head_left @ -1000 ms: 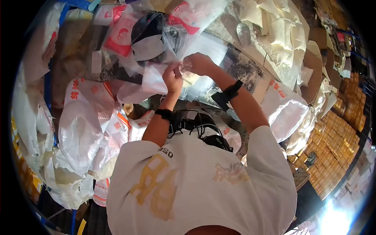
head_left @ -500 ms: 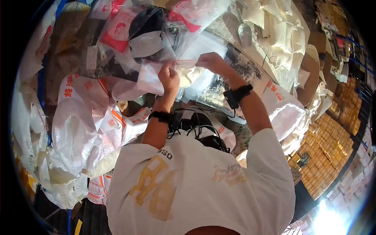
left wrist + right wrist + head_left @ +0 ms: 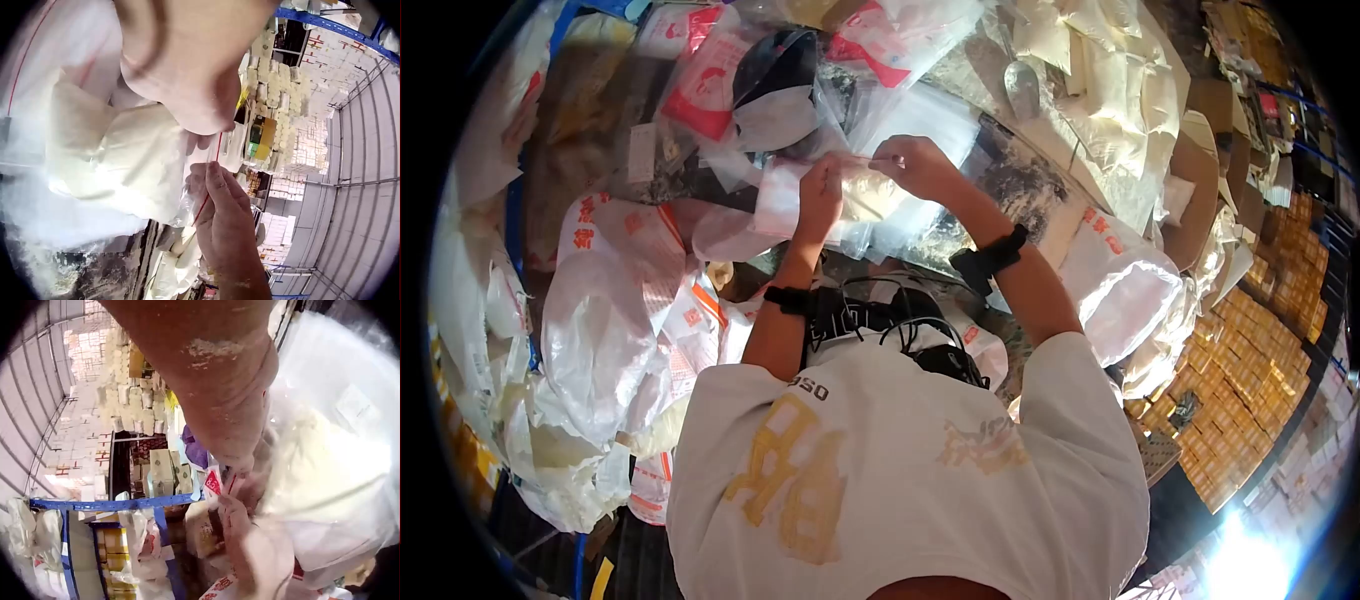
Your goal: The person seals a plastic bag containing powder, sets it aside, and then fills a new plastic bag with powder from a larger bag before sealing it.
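A clear zip bag [image 3: 868, 195] of cream-coloured powder hangs upright between both hands. Its red zip line runs along the top edge in the left wrist view, and the powder [image 3: 319, 469] bulges low in the bag in the right wrist view. With thumb and fingers the left hand [image 3: 822, 190] pinches one end of that edge. Farther along the same edge, the right hand [image 3: 920, 165] pinches it too, its thumb [image 3: 215, 181] pressed near the red line. Flat clear bags [image 3: 930, 115] lie just beyond the hands, and more clear plastic [image 3: 780, 195] spreads beside the left hand.
A metal scoop [image 3: 1021, 88] lies at the back right, beside several filled powder bags [image 3: 1115, 80]. White printed sacks [image 3: 605, 310] crowd the left side, and an open white sack [image 3: 1125, 290] stands at the right. Dark, powder-dusted surface [image 3: 1025, 175] shows near the right hand.
The hands first spread apart along the bag's top edge, the right hand moving right. Since then the right hand has come back closer to the left, both still at the edge.
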Action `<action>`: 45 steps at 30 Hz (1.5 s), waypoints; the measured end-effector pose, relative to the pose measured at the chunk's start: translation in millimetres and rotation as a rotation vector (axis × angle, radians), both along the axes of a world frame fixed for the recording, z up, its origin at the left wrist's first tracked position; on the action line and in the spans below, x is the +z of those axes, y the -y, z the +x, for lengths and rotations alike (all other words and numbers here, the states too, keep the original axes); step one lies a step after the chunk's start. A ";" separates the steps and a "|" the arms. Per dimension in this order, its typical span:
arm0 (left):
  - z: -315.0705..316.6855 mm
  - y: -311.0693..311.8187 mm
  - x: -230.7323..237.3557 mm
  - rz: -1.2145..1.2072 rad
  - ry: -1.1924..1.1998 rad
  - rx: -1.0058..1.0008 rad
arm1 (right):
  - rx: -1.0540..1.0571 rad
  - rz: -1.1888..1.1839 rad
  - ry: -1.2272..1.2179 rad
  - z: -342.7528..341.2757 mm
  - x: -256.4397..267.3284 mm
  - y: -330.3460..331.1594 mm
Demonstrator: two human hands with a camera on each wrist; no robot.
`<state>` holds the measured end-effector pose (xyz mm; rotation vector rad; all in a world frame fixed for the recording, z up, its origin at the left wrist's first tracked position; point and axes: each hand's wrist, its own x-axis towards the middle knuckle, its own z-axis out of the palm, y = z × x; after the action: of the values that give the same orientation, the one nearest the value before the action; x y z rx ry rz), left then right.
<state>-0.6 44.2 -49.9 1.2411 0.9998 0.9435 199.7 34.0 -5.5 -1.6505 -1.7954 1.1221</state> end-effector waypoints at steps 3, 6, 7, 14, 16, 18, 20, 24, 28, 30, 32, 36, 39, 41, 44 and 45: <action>-6.9 2.5 -19.0 -0.105 -0.055 0.120 | -0.051 -0.104 0.048 -3.7 -2.5 -6.0; -8.0 7.7 -36.7 -0.241 0.033 0.210 | -0.037 -0.163 0.026 -1.6 -5.5 -13.9; -8.5 8.2 -38.0 -0.253 0.071 0.203 | -0.026 -0.195 0.034 -2.5 -3.4 -15.6; -8.2 6.4 -34.5 -0.203 0.160 0.151 | 0.030 -0.154 0.042 -23.6 1.2 -24.7; -7.5 6.3 -29.9 -0.214 0.141 0.167 | 0.025 -0.150 0.082 -28.7 7.1 -25.5; -6.6 6.3 -26.1 -0.248 0.123 0.192 | 0.026 -0.110 0.107 -30.6 8.6 -26.1; -6.1 6.4 -33.1 -0.216 0.169 0.156 | 0.036 -0.035 0.114 -31.4 7.0 -24.8; -4.7 6.2 -18.9 -0.246 0.288 0.125 | 0.026 -0.085 0.100 -32.7 10.3 -23.0; -0.7 9.2 -20.0 -0.308 0.245 0.182 | 0.048 -0.128 0.113 -18.0 -4.0 -17.2; 0.8 8.9 -29.9 -0.321 0.227 0.210 | 0.057 -0.161 0.107 -8.6 -6.1 -14.6; 1.3 11.8 -33.6 -0.334 0.280 0.232 | 0.061 -0.190 0.084 1.9 -6.2 -12.9; -3.3 6.5 -25.8 -0.342 0.267 0.270 | 0.025 -0.163 0.114 28.1 -7.5 -5.7; -4.3 4.2 -19.8 -0.253 0.208 0.154 | -0.048 -0.226 0.067 32.8 -3.3 -0.4; -0.5 3.6 -18.6 -0.244 0.132 0.099 | -0.060 -0.260 0.063 29.2 1.9 1.4; -0.1 -0.1 -27.6 -0.193 0.043 0.062 | -0.080 -0.255 -0.037 32.4 -0.1 4.5; -1.5 0.4 -32.0 -0.173 0.017 0.056 | -0.088 -0.248 -0.087 35.3 -2.7 8.0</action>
<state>-2.1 43.8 -81.9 1.0637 1.0837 0.8897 235.1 26.0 -8.2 -1.7696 -1.5652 1.3999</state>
